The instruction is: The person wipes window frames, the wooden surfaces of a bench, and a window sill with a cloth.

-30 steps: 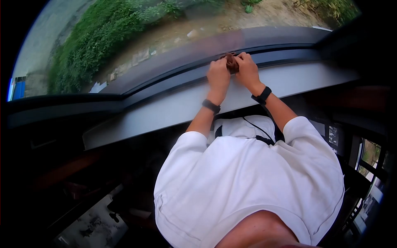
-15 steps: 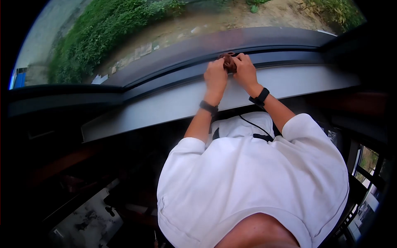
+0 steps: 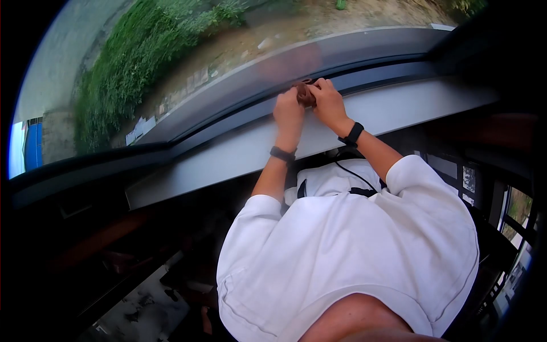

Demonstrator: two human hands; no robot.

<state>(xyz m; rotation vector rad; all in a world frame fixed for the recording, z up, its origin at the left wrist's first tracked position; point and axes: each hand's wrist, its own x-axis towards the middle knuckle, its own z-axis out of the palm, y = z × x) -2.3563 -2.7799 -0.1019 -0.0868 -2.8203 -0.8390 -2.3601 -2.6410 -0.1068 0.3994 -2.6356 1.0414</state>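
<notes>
A crumpled brown cloth point(image 3: 306, 96) is bunched between my two hands over the dark window frame point(image 3: 242, 121). My left hand point(image 3: 289, 110) is closed on its left side, with the fingers curled away from view. On the other side my right hand point(image 3: 329, 105) pinches the cloth, its thumb and fingertips against the folds. Both hands are close together above the inner edge of the pale windowsill point(image 3: 376, 108). The cloth's underside is hidden, so I cannot tell how firmly it touches the frame.
Window glass rises beyond the frame, with green bushes point(image 3: 128, 74) and bare soil point(image 3: 285, 43) outside. A dark cable point(image 3: 356, 171) hangs by my white shirt point(image 3: 353, 251). At the lower left, a pale patterned surface point(image 3: 139, 310) shows in the dim room.
The view has shifted a little, showing more of the blue object outside at left. Both hands still hold the cloth, which now appears slightly lower and further left, bunched differently.
</notes>
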